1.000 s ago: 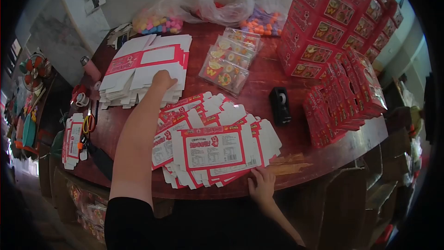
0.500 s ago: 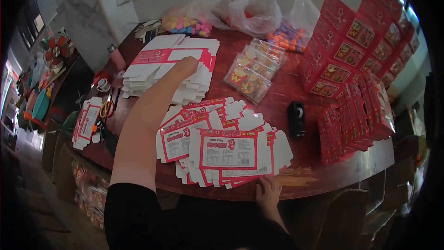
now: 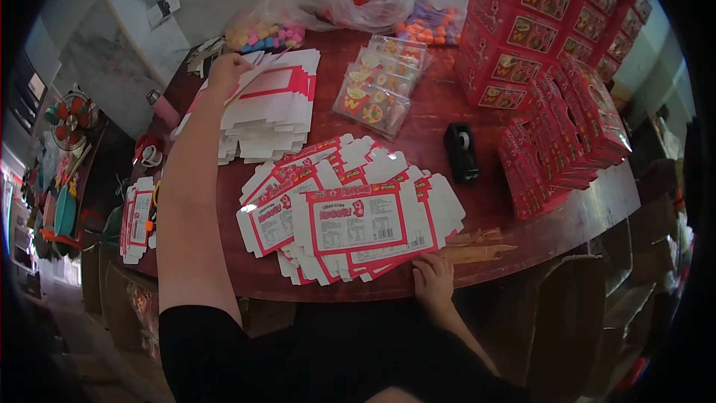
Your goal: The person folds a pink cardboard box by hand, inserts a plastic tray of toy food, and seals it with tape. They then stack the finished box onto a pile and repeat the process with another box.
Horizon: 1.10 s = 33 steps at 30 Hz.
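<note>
The left hand (image 3: 226, 71) is stretched far out to the upper left of the frame, fingers curled over the far edge of the tall stack of flat carton blanks (image 3: 265, 108), and the top sheet is tipping up under them. It is closed on that sheet's edge, as far as I can see. A second ago this hand lay further down, on the near side of the same stack; half a second ago it sat in the middle. So it has travelled across the pile to its back edge and begun to peel a blank off, which I read as the start of taking more blanks from the supply.

The right hand (image 3: 432, 280) sits at the lower middle, fingers spread flat on the near corner of the fanned spread of printed blanks (image 3: 350, 216), pinning it to the table edge (image 3: 522, 242). It has not shifted through these moments.

Outward from there: a black tape dispenser (image 3: 462, 153) stands just right of the fan, clear packets of sweets (image 3: 377, 86) lie above it, and bags of coloured sweets (image 3: 268, 33) sit along the top. Finished red boxes (image 3: 556, 67) are stacked at the upper right. Scissors (image 3: 155, 198) and a few more blanks rest at the far left.
</note>
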Available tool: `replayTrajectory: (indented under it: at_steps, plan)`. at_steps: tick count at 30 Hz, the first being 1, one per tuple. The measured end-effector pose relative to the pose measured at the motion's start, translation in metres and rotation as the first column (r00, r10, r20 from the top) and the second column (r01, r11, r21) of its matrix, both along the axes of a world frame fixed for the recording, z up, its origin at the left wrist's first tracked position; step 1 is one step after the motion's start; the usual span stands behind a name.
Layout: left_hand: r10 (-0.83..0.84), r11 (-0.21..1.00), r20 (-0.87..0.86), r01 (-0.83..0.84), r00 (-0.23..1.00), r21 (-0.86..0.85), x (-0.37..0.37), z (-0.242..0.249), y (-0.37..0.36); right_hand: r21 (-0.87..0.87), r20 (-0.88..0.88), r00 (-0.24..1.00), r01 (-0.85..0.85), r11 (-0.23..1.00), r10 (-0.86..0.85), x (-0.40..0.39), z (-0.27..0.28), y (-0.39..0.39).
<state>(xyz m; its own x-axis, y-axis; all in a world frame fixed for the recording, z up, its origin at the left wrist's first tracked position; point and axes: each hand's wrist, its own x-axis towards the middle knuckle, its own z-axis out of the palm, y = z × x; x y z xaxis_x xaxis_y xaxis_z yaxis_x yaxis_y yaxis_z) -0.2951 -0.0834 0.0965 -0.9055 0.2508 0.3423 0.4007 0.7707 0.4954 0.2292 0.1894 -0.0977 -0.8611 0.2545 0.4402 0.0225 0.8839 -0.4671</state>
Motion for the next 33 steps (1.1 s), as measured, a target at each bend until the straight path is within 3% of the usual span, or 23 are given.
replayTrajectory:
  at_steps: [3,5,11,16,19,23,26,28,30,32,33]
  plan:
    - [0.115,0.991,-0.524,-0.132,0.844,0.005,-0.013,0.017,-0.015,0.0,-0.031,1.0,-0.002,1.0,0.002,0.0,-0.005,0.001]
    - [0.304,0.946,-0.681,-0.295,0.666,0.134,0.001,0.044,-0.018,-0.027,-0.067,0.998,-0.013,1.0,0.011,0.002,-0.008,0.001]
    - [0.376,0.925,-0.72,-0.188,0.584,0.33,0.054,0.128,-0.041,-0.234,-0.19,0.982,-0.061,0.97,0.016,-0.007,-0.013,0.006]
    - [0.258,0.956,-0.691,-0.076,0.675,0.282,0.103,0.144,-0.022,-0.168,-0.318,0.932,-0.236,0.957,0.174,-0.085,0.085,-0.01]
    - [0.146,0.968,-0.646,0.025,0.75,0.248,0.148,0.126,-0.006,-0.072,-0.514,0.835,-0.268,0.961,0.195,-0.141,0.149,-0.023]
    - [-0.027,0.987,-0.725,0.133,0.688,0.089,0.218,0.079,0.0,0.03,-0.642,0.719,-0.325,0.945,0.268,-0.208,0.212,-0.037]
    - [-0.051,0.978,-0.725,0.18,0.687,0.102,0.257,0.043,-0.001,0.255,-0.434,0.838,-0.236,0.938,0.33,-0.246,0.212,-0.059]
    - [-0.04,0.972,-0.685,0.188,0.727,0.142,0.279,0.024,-0.002,0.268,-0.292,0.835,-0.396,0.878,0.466,-0.28,0.182,-0.066]
    - [-0.028,0.958,-0.692,0.218,0.721,0.188,0.289,0.003,-0.008,0.162,0.041,0.742,-0.666,0.729,0.669,-0.308,0.155,-0.061]
    - [0.124,0.935,-0.831,0.215,0.543,0.281,0.284,-0.045,-0.015,-0.018,0.039,0.738,-0.674,0.739,0.674,-0.308,0.144,-0.067]
    - [0.131,0.925,-0.852,0.247,0.507,0.289,0.282,-0.081,-0.019,-0.029,-0.01,0.738,-0.674,0.738,0.674,-0.306,0.143,-0.069]
